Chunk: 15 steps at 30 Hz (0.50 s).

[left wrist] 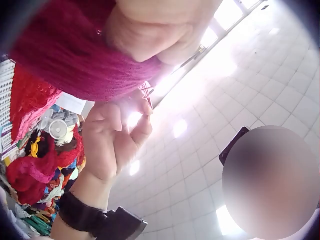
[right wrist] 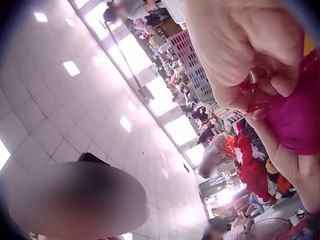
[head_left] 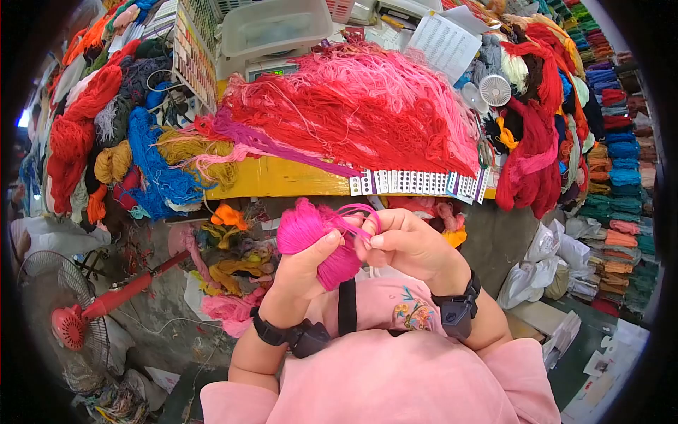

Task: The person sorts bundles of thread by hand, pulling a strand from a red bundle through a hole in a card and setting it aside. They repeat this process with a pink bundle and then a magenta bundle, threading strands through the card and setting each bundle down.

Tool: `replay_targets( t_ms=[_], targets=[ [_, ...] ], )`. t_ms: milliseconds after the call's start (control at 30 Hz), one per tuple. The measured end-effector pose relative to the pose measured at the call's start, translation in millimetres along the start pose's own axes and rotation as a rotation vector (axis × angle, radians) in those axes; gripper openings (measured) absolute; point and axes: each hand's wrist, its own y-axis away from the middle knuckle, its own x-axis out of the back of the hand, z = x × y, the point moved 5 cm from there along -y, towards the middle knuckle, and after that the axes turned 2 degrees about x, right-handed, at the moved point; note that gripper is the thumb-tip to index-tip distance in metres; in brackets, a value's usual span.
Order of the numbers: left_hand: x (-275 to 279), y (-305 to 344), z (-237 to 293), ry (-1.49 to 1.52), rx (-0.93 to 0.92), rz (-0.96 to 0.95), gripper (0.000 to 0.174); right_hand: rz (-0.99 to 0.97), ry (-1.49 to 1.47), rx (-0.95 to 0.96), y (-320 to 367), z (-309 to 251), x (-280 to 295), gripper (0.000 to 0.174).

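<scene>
A magenta bundle of yarn point(head_left: 337, 265) is gripped in the left hand point(head_left: 302, 267), thumb on its near side, in front of the chest. Just right of it, the right hand point(head_left: 417, 247) pinches a looped strand point(head_left: 377, 220) of the same yarn between thumb and fingers. In the left wrist view the bundle point(left wrist: 85, 55) fills the upper left, with the right hand point(left wrist: 107, 140) beyond it. The right wrist view shows the right hand's curled fingers point(right wrist: 250, 45) at the strands and the bundle point(right wrist: 295, 120) behind.
A yellow table point(head_left: 282, 178) carries a red and pink yarn heap point(head_left: 353, 106), punched cards point(head_left: 417, 182) and a plastic bin point(head_left: 275, 28). Yarn piles flank it. A red fan point(head_left: 69, 327) stands at the left, white bags point(head_left: 533, 275) at the right.
</scene>
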Motion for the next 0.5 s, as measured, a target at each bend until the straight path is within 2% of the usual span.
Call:
replay_targets(
  t_ms=[133,200,300,433,500],
  targets=[
    [4.7,6.5,-0.4,-0.071,-0.048,0.052,0.030,0.003,0.051,0.033,2.2,3.8,4.0,0.009],
    [12.8,6.0,-4.6,0.194,-0.054,-0.155,0.035,0.054,-0.030,0.004,1.6,5.1,9.1,0.017],
    [2.1,4.4,0.0,0.080,-0.106,-0.162,0.040,0.134,-0.007,0.044,-1.9,5.3,5.2,0.021],
    [6.3,5.7,-1.0,0.093,-0.117,-0.103,0.043,0.152,0.005,0.046,-5.0,7.6,1.9,0.020],
    [3.1,6.1,-0.7,0.031,-0.097,-0.077,0.042,0.256,0.242,0.100,-7.3,9.0,4.0,0.015]
  ],
)
